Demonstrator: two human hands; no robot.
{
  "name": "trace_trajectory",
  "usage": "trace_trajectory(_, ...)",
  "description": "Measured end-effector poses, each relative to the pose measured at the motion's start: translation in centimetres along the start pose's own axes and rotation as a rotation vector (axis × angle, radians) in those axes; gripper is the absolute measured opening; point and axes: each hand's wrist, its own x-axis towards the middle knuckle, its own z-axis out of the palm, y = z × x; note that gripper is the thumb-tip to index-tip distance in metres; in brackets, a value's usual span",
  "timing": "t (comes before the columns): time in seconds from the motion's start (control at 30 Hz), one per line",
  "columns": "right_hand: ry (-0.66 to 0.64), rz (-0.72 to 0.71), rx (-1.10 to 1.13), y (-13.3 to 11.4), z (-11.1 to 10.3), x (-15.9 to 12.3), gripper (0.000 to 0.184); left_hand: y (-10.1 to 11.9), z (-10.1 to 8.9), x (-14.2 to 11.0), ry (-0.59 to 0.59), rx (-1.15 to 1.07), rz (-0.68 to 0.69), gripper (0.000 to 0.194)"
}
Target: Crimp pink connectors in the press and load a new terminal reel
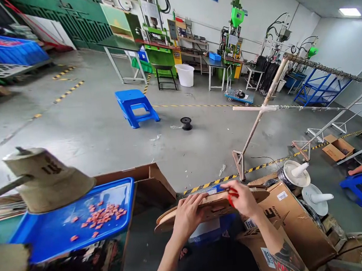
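Note:
A brown cardboard reel (170,219) with wide round flanges stands on edge in front of my body. My left hand (189,214) is wrapped over its near rim, fingers on top. Red-handled scissors (232,197) are in my right hand (244,200), at the reel's upper edge; their blades are mostly hidden by the hand and rim. Under the reel lies something in blue and clear plastic with a white sheet (205,228). To my left, a blue tray (128,203) holds many small orange-red pieces (104,214).
Beige machine head (49,178) overhangs the tray. Cardboard boxes (297,218) and white spools (296,174) crowd my right. A pipe rack (253,127) stands ahead right. On the floor are a blue stool (133,105) and black spool (186,123). Another person's arm (361,168) shows far right.

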Motion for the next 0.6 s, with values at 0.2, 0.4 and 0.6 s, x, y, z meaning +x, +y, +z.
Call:
trace_trajectory(0.2,0.314,0.399,0.101,5.6,-6.6,-4.3,0.034,1.1,0.3,0.1,-0.002,0.042,-0.029,0.039)
trace_trajectory(0.4,0.281,0.482,0.263,6.3,-6.2,-4.5,0.052,2.9,1.1,0.5,-0.008,0.008,-0.004,0.035)
trace_trajectory(0.6,0.336,0.4,0.493,2.1,-7.6,-3.1,0.05,4.3,1.7,1.4,-0.013,-0.056,0.021,0.03)
